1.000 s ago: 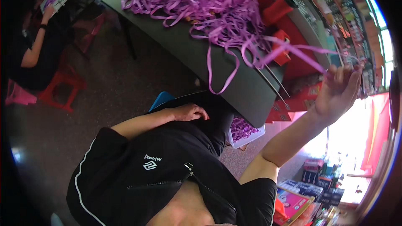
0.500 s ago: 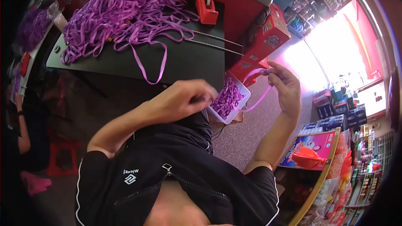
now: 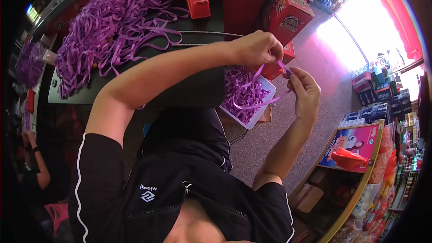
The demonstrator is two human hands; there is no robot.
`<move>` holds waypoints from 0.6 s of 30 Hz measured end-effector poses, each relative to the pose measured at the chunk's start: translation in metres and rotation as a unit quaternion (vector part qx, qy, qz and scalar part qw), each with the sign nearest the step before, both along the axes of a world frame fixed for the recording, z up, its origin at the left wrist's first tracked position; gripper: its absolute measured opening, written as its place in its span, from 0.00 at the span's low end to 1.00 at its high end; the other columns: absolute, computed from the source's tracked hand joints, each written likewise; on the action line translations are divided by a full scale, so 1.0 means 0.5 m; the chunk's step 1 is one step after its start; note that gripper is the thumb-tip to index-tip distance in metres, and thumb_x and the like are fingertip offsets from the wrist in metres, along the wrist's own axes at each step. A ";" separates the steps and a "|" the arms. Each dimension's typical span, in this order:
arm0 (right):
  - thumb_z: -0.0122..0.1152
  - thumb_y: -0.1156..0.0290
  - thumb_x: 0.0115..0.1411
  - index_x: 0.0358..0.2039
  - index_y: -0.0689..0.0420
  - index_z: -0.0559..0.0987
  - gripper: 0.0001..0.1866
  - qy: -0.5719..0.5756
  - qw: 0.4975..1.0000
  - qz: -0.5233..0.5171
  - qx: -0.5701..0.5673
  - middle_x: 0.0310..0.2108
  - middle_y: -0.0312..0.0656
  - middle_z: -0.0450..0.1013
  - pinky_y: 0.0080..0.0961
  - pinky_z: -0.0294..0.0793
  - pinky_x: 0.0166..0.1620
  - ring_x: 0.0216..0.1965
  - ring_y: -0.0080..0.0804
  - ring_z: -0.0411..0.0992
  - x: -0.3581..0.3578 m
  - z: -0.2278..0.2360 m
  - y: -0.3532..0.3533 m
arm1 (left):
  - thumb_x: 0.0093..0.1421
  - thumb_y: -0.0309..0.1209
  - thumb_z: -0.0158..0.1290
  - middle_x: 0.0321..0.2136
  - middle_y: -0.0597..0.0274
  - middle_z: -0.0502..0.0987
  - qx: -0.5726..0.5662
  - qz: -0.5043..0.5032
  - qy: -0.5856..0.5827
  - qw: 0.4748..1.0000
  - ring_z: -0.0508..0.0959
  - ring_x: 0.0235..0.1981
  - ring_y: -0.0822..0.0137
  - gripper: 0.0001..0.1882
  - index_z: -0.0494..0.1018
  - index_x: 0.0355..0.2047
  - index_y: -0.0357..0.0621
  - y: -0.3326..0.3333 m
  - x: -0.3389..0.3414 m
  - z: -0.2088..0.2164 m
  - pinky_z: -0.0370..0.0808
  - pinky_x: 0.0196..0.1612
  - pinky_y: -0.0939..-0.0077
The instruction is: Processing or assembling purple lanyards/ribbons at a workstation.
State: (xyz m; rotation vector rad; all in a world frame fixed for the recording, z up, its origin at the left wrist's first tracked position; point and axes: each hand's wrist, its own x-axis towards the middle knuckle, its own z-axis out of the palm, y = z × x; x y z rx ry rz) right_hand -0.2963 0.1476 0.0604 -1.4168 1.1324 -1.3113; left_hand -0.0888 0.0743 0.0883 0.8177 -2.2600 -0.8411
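Observation:
My left hand reaches across the table to the far right and pinches a flat purple ribbon. Close beside it, my right hand is closed on the same ribbon, holding it between thumb and fingertips. A short length spans the two hands, and a loop hangs below them. Under the hands stands a white plastic bin holding a heap of purple ribbon pieces. On the black table, a big tangled pile of purple ribbon lies to the left, partly behind my left arm.
Two thin twisted rods stick out past the table's right edge. A red tape dispenser stands at the back. Red cartons are stacked beyond the bin. At right is a display counter with a poster. Another person sits far left.
My left hand has swung up and right from the table's front edge and taken hold of the ribbon beside my right hand. My right hand keeps its pinch. The whole view has shifted somewhat.

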 end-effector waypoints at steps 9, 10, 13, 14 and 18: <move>0.59 0.78 0.59 0.41 0.64 0.78 0.10 -0.182 0.982 -0.029 0.032 0.35 0.41 0.77 0.13 0.71 0.37 0.33 0.20 0.73 0.097 -0.150 -0.159 | 0.56 0.29 0.51 0.34 0.59 0.77 -0.198 0.057 -0.125 0.971 0.77 0.39 0.55 0.08 0.77 0.34 0.44 -0.195 0.040 -0.043 0.74 0.41 0.63; 0.59 0.78 0.58 0.41 0.64 0.78 0.10 -0.202 0.979 -0.016 0.037 0.35 0.42 0.77 0.14 0.72 0.39 0.35 0.21 0.74 0.108 -0.170 -0.178 | 0.56 0.29 0.51 0.34 0.59 0.77 -0.187 0.060 -0.121 0.973 0.77 0.39 0.55 0.08 0.77 0.34 0.43 -0.202 0.054 -0.051 0.74 0.41 0.63; 0.61 0.80 0.56 0.39 0.63 0.77 0.09 -0.273 0.960 0.059 0.025 0.35 0.41 0.77 0.13 0.72 0.39 0.34 0.20 0.74 0.157 -0.221 -0.225 | 0.55 0.27 0.51 0.34 0.57 0.76 -0.148 0.073 -0.134 0.977 0.77 0.40 0.55 0.10 0.76 0.36 0.41 -0.210 0.120 -0.077 0.73 0.43 0.64; 0.61 0.81 0.56 0.39 0.63 0.77 0.09 -0.273 0.960 0.063 0.029 0.35 0.40 0.77 0.13 0.72 0.39 0.34 0.19 0.74 0.164 -0.236 -0.237 | 0.54 0.26 0.51 0.35 0.56 0.76 -0.129 0.072 -0.149 0.978 0.77 0.40 0.55 0.10 0.76 0.37 0.39 -0.212 0.136 -0.084 0.73 0.44 0.64; 0.62 0.82 0.55 0.37 0.62 0.77 0.08 -0.271 0.959 0.073 0.029 0.32 0.37 0.76 0.11 0.71 0.38 0.33 0.17 0.73 0.204 -0.261 -0.254 | 0.52 0.22 0.50 0.39 0.52 0.75 -0.174 0.074 -0.138 0.972 0.76 0.43 0.53 0.13 0.76 0.38 0.36 -0.206 0.199 -0.126 0.73 0.46 0.66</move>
